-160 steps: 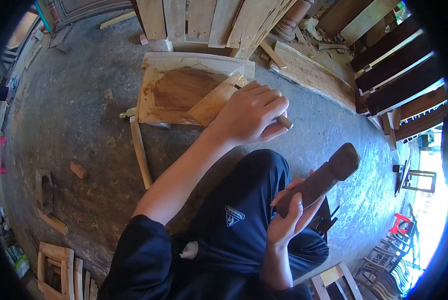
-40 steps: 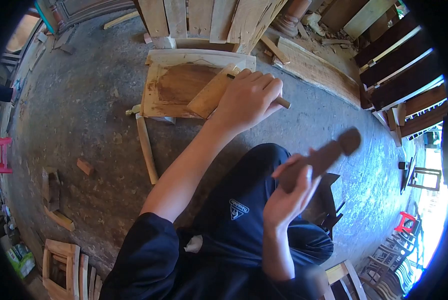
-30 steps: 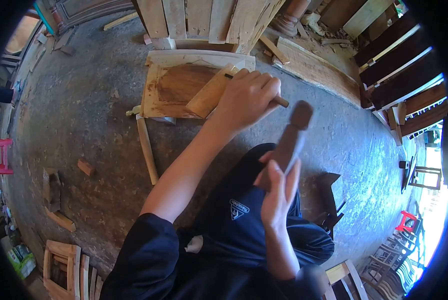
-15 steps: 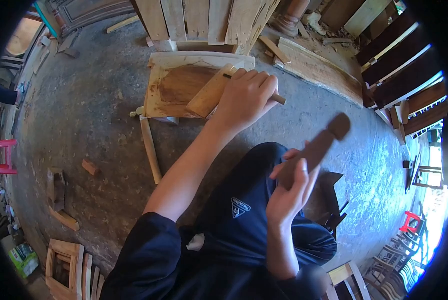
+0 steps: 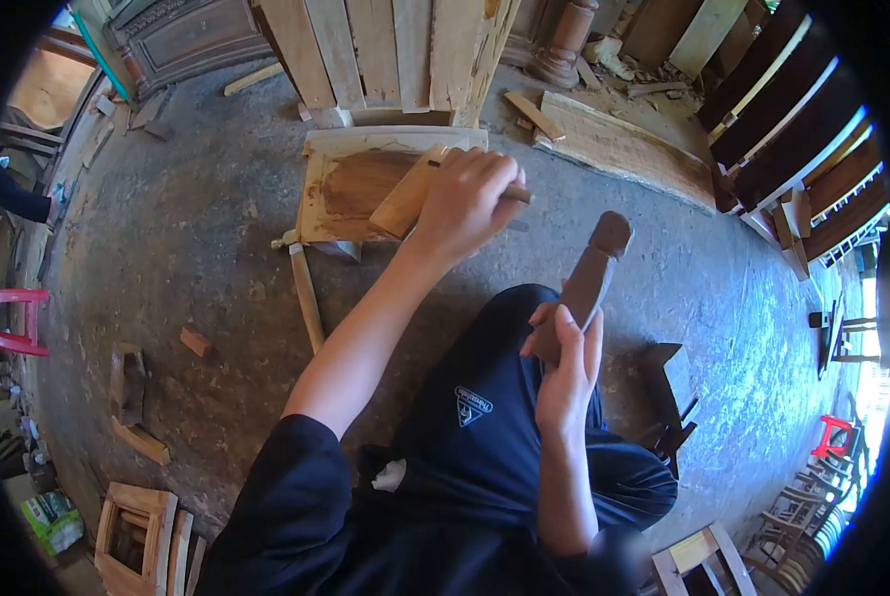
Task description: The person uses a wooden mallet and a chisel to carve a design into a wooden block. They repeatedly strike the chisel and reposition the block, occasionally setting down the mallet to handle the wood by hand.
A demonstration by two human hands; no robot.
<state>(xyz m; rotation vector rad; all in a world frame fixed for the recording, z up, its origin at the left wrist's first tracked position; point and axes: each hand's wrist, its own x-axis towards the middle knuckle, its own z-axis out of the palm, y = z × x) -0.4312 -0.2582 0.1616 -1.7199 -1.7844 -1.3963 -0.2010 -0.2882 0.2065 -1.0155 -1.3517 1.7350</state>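
Note:
My left hand point(image 5: 470, 197) is closed on a short wooden rod point(image 5: 518, 195) like a tool handle, whose end sticks out by my thumb. Under that hand, a light wooden block point(image 5: 402, 207) lies at a slant on a pale wooden workpiece point(image 5: 356, 189) with a darker brown middle. A narrow black part point(image 5: 435, 162) shows at the block's edge; whether it joins the rod is hidden. My right hand point(image 5: 566, 372) grips a dark brown, club-shaped wooden piece point(image 5: 591, 276) with a notch below its blunt end. It points up and away, apart from my left hand.
A hammer point(image 5: 306, 298) leans beside the workpiece. Slatted wood point(image 5: 375, 55) stands behind it. Right of my knee lies a dark wooden object point(image 5: 668, 382). A rough board point(image 5: 629, 149) rests on the concrete floor, and a pink stool point(image 5: 20, 321) stands far left.
My right hand has brought the club-shaped piece left and more upright, and it is less blurred. My left hand keeps its grip over the block. The whole view has shifted slightly.

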